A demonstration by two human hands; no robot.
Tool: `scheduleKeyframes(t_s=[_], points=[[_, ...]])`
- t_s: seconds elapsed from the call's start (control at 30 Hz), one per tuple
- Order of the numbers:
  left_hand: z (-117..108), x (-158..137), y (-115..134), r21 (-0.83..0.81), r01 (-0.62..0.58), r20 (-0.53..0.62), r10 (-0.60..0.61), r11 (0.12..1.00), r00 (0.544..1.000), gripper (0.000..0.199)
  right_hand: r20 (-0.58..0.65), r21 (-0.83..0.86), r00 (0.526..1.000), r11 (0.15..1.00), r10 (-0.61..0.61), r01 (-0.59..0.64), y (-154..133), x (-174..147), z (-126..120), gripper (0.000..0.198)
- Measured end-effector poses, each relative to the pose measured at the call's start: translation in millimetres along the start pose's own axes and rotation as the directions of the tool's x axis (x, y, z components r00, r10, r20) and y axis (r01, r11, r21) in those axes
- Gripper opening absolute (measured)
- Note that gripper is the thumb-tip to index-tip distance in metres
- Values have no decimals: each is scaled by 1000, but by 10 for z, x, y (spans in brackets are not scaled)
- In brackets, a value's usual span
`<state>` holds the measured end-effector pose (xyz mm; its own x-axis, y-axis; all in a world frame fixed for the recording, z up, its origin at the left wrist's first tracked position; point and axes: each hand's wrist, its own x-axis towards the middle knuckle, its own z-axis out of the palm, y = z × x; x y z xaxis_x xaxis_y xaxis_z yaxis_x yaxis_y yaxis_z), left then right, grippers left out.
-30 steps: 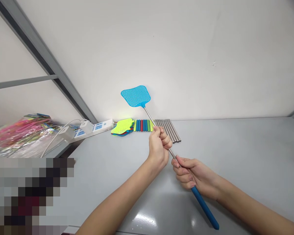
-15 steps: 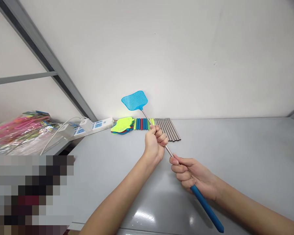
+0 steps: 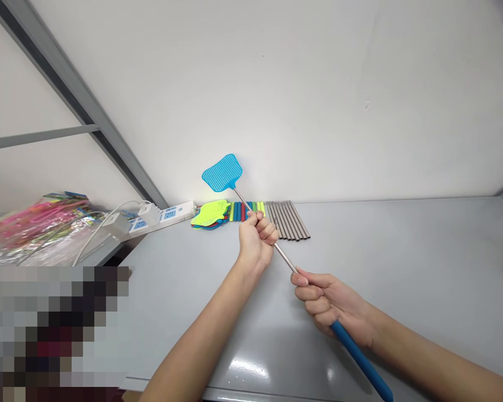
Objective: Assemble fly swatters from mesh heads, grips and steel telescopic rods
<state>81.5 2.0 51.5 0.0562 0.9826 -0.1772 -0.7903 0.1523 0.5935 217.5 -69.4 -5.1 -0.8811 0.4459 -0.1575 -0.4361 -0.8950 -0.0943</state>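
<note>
A fly swatter (image 3: 285,258) with a blue perforated head, a metal rod and a blue grip slants across the middle of the view. My left hand (image 3: 257,239) is wrapped round the rod below the head. Lower down, my right hand (image 3: 324,301) is closed round the swatter, with the rod coming out above it and the blue grip below. Behind my hands, a stack of swatter heads (image 3: 210,213), yellow-green on top, lies on the table. Beside it sit several coloured grips (image 3: 237,211) in a row, then several metal rods (image 3: 295,220).
The grey table (image 3: 402,268) meets a white wall at the back. At the left stands a white power strip (image 3: 171,214) with plugged-in adapters and cables. Plastic-wrapped pink and green items (image 3: 37,229) are piled at far left. A pixelated patch covers the lower left.
My left hand and the swatter head have moved left, and the visible rod between my hands is longer. My right hand has dropped slightly, still gripping.
</note>
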Motion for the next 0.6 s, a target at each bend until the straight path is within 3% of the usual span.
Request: scheduleKeyframes(t_s=[0.6], points=[[-80, 69, 160, 10, -7, -3, 7, 1000, 1000, 25, -107, -42, 994, 999, 26, -31, 6, -4, 36, 25]])
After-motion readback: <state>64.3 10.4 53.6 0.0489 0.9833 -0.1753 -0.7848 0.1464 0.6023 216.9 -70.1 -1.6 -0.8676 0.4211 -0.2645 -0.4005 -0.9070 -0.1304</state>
